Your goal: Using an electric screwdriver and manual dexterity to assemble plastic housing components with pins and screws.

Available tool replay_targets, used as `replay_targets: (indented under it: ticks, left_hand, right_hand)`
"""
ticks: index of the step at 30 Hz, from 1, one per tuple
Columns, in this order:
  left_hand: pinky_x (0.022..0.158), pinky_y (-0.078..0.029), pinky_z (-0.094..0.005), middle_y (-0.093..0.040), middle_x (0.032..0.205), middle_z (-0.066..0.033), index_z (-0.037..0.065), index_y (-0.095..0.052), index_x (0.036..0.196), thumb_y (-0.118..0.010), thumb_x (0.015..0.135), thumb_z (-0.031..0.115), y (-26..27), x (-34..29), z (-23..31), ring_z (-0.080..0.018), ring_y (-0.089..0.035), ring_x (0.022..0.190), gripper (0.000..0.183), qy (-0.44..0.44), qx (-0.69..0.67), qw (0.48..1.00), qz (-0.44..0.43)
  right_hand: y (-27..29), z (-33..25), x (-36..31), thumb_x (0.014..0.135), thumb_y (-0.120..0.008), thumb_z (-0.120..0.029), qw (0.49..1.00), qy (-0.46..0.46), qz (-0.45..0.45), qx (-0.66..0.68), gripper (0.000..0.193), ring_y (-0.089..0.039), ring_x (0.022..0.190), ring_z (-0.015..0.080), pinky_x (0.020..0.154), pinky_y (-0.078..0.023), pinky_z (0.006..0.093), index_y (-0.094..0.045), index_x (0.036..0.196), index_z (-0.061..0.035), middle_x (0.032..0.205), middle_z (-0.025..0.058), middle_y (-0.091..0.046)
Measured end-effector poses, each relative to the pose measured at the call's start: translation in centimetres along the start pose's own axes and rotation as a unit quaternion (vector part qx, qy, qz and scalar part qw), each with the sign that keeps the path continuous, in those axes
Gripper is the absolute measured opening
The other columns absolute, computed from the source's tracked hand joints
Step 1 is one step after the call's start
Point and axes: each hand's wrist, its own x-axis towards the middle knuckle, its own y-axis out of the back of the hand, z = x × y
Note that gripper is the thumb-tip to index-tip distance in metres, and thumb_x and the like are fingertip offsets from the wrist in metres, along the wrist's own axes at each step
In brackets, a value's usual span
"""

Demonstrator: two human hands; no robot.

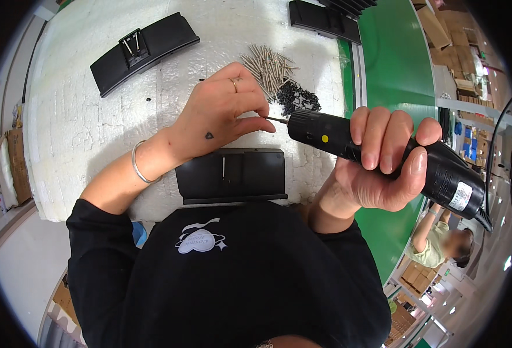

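My right hand (386, 159) is wrapped round a black corded electric screwdriver (319, 132), held level with its thin bit pointing left. At the tip of that bit, my left hand (227, 107) is closed in a pinch; whatever sits between thumb and finger is too small to make out. Below the left hand, close to my body, lies a black plastic panel (256, 174) with one silver pin (223, 167) standing in its middle. Beyond the hands are a pile of silver metal pins (264, 65) and a heap of small black screws (297, 98).
Another black panel (169, 43) with two silver pins lies at the far left of the white padded table (64, 75). More black panels (325, 22) are stacked at the far right. A green surface (389, 64) runs along the right, where a co-worker (433, 243) is behind.
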Motion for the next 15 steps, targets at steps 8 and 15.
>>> replay_targets:
  ticks: [8, 15]
  left_hand:
    - [0.065, -0.050, -0.0298, -0.060, 0.077, 0.0009, 0.012, -0.065, 0.082, -0.081, 0.071, 0.023, -0.5, -0.7, 0.0, -0.0182, -0.059, 0.083, 0.022, -0.050, 0.047, 0.997, -0.033]
    - [0.073, -0.050, -0.0349, -0.058, 0.082, -0.0015, 0.011, -0.068, 0.092, -0.075, 0.078, 0.022, -0.1, 1.2, -1.2, -0.0212, -0.056, 0.090, 0.019, 0.013, 0.035, 0.999, -0.034]
  right_hand:
    - [-0.8, 0.1, -0.5, 0.086, -0.065, -0.009, 1.000, 0.004, -0.021, 0.015, 0.030, -0.047, 0.050, 0.0139, 0.054, -0.041, 0.0317, -0.041, 0.104, -0.0118, 0.061, 0.0008, -0.047]
    - [0.2, 0.5, -1.4, 0.085, -0.059, -0.007, 0.998, 0.021, 0.041, -0.047, 0.028, -0.044, 0.049, 0.0135, 0.054, -0.040, 0.0312, -0.041, 0.107, -0.0109, 0.061, 0.0014, -0.045]
